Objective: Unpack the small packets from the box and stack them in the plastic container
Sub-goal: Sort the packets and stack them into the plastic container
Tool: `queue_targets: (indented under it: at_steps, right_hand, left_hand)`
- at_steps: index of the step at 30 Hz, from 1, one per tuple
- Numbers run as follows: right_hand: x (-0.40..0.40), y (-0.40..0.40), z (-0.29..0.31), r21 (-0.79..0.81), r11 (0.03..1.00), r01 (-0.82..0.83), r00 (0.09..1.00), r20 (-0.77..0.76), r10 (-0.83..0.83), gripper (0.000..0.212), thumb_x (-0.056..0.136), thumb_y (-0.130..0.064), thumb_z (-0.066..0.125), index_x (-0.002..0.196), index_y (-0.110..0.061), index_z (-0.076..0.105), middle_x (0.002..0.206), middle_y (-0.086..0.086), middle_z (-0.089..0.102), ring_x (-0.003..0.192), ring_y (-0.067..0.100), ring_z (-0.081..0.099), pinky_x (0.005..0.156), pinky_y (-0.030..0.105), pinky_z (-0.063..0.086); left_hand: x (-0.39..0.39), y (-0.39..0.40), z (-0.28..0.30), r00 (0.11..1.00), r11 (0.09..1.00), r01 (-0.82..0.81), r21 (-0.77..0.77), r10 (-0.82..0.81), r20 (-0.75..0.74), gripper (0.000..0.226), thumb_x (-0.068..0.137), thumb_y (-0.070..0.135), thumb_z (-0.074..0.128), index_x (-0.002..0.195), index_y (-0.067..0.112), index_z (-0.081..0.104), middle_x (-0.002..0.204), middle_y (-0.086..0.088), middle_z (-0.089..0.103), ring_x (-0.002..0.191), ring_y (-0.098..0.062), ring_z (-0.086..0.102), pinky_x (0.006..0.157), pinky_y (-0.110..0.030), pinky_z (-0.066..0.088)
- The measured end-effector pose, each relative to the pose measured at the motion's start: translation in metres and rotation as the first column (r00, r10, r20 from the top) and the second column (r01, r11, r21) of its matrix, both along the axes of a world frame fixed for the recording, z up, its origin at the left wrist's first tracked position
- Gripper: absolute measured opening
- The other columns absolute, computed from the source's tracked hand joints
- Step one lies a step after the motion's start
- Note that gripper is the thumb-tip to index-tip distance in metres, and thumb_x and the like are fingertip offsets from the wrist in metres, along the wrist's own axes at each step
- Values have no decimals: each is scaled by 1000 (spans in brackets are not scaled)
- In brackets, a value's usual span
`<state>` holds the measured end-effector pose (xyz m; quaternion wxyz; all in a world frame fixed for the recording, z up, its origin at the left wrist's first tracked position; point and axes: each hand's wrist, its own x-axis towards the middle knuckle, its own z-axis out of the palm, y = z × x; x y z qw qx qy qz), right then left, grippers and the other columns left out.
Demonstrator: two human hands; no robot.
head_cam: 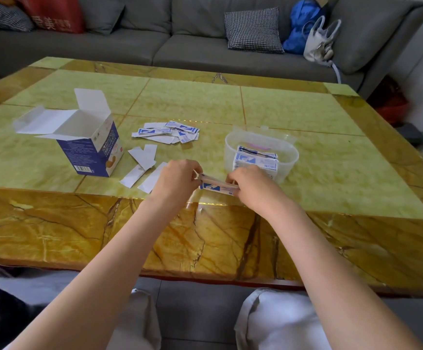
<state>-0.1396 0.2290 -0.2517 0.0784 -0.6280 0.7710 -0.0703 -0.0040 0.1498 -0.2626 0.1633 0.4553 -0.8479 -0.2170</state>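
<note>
— From the head camera, what are your hands doing?

— Your left hand (177,176) and right hand (249,181) each pinch one end of a small bundle of packets (218,186), held level just above the table (306,117), near its front band of brown marble. Fingers on both sides are curled around the bundle's ends.

— And the rest of the packets?

— A loose heap of packets (167,132) lies mid-table, between the box (89,145) and the plastic container (261,154). A few white strips (142,160) lie face down just beside your left hand. The box stands upright at your left, flaps open; its inside looks white, though you can't tell from here whether anything remains at the bottom.

— The container?

— It sits just behind your right hand, with blue-and-white packets already stacked (256,160) on edge against its near wall. Behind the table, a grey sofa (180,46) holds a checked cushion (254,30).
</note>
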Motion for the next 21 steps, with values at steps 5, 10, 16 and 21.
queue_targets:
  at_steps: [5, 10, 16, 21]
  right_hand:
    - [3, 1, -4, 16, 1000, -6, 1000, -8, 6, 28, 88, -1, 50, 109, -14, 64, 98, 12, 59, 83, 29, 61, 68, 32, 48]
    - [1, -4, -7, -35, 999, -19, 999, -40, 18, 25, 88, -2, 50, 106, -13, 63, 95, 12, 61, 86, 30, 61, 67, 32, 47]
    - [4, -4, -13, -19, 999, -47, 998, -36, 47, 34, 90, 0, 44, 119, -13, 57, 105, 12, 60, 94, 31, 61, 76, 38, 52]
    - [12, 1, -11, 6, 987, -163, 979, -123, 162, 39, 92, -3, 39, 129, -11, 45, 93, 7, 45, 84, 27, 54, 61, 33, 37]
  left_hand:
    - [-4, 1, -4, 1000, 1000, -21, -4, 21, -3, 32, 87, 9, 58, 119, 10, 61, 105, -10, 70, 96, -24, 65, 82, -31, 50]
    - [-6, 0, -2, 999, 996, -21, -85, 24, 38, 34, 88, 2, 52, 119, 11, 61, 107, -13, 68, 94, -28, 63, 81, -36, 50]
    - [-5, 5, -10, 960, 979, 69, -194, -12, 278, 37, 85, -9, 45, 111, 10, 62, 101, -10, 66, 83, -27, 61, 72, -34, 50]
    - [-5, 8, -11, 932, 951, 155, -269, -50, 360, 39, 85, -5, 48, 120, 12, 53, 117, -8, 55, 104, -24, 52, 81, -27, 42]
